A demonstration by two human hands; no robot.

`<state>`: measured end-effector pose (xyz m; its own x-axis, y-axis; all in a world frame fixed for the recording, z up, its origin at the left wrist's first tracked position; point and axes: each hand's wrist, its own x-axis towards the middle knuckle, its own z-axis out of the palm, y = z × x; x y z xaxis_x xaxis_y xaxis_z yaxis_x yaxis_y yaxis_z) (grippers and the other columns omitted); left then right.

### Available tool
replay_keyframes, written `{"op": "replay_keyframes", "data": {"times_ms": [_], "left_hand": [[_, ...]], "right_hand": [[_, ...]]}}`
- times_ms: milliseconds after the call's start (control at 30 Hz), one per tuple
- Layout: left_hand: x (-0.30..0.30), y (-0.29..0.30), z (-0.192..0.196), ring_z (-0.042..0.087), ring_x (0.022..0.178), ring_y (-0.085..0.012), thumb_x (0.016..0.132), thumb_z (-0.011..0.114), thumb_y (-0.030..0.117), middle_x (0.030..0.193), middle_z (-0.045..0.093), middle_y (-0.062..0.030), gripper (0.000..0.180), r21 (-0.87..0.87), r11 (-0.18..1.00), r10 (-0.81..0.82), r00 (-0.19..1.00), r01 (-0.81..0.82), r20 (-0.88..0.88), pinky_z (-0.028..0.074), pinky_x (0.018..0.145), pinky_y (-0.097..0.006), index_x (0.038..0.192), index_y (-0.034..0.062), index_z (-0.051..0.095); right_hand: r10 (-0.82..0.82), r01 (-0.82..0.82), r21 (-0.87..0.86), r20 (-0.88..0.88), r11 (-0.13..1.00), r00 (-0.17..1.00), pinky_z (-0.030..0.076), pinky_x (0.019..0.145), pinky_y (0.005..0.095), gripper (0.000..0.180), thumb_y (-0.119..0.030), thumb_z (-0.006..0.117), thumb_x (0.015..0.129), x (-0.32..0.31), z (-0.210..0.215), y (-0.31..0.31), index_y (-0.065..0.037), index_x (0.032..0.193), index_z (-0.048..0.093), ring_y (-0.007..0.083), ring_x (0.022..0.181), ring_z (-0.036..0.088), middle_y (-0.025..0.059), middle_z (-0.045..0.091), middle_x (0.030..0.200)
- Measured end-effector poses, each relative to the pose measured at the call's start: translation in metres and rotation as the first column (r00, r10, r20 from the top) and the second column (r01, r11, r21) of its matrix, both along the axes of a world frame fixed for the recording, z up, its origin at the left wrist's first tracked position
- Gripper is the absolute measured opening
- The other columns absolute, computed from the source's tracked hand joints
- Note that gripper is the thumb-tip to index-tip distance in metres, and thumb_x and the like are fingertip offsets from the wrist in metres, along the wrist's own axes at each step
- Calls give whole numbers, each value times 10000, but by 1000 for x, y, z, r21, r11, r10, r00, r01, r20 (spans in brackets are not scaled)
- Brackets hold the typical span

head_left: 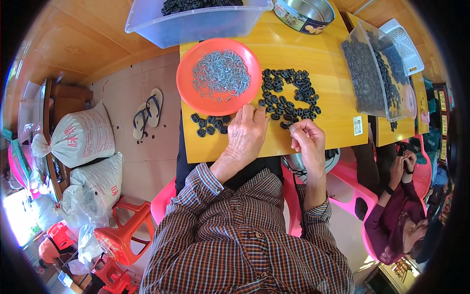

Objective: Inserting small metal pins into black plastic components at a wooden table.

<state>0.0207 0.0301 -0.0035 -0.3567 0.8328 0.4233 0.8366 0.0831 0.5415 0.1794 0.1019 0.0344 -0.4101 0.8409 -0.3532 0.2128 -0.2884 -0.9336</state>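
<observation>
My left hand (247,133) is closed with curled fingers just below the rim of a round orange-red plate (185,93); whatever it holds, if anything, is hidden. The plate carries a heap of small grey metal pins (223,72). My right hand (309,139) is pinched, its fingertips at a small black oval piece (285,125) with holes; I cannot make out what sits between them. Many similar black pieces (289,93) lie spread on the yellow table (333,73) beyond my hands. A smaller group of black pieces (210,126) lies left of my left hand.
A clear plastic bin (200,27) with black pieces stands at the far left. Another clear bin (360,78) of black pieces is at the right. A round tin (306,17) stands at the back. To the right, a co-worker (399,210) sits at the table with both hands together.
</observation>
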Motion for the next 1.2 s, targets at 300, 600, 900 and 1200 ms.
{"op": "replay_keyframes", "data": {"times_ms": [300, 600, 900, 1200], "left_hand": [[-2, 1, -13, 565, 754, -259, 747, 687, 60, 868, 479, -99, 241, -30, 998, -50, 991, 47, -126, 496, 596, -348, 968, 14, 604], [-10, -8, -1, 629, 787, -260, 837, 613, -11, 925, 549, -131, 228, 124, 987, -141, 925, 103, 352, 535, 653, -314, 1064, -6, 622], [-21, -20, -2, 656, 902, -184, 952, 498, 30, 1065, 621, -96, 276, 406, 909, -351, -347, 98, 870, 581, 795, -337, 1218, -9, 562], [-29, -28, 0, 668, 914, -216, 955, 488, 39, 1082, 616, -160, 281, 472, 879, -369, -536, 64, 759, 582, 811, -329, 1223, -18, 549]], "right_hand": [[-7, 7, 4, 21, 1000, 1000, 332, 448, 166, 113, -148, 636, 847, -3, 0, -4, -66, 781, 595, 18, 508, 473, -41, 532, 635], [-7, 7, 7, -28, 1000, 1000, 339, 451, 170, 109, -133, 635, 859, -7, -1, -8, -55, 801, 584, 26, 509, 475, -30, 541, 662], [-19, 23, 26, -125, 999, 992, 323, 457, 181, 98, -102, 611, 878, -16, 13, -21, -38, 823, 561, 40, 510, 467, -10, 541, 675], [32, -26, 38, -167, 999, 986, 316, 458, 181, 88, -82, 601, 883, -24, 18, -30, -31, 828, 555, 41, 515, 467, -9, 528, 678]]}}
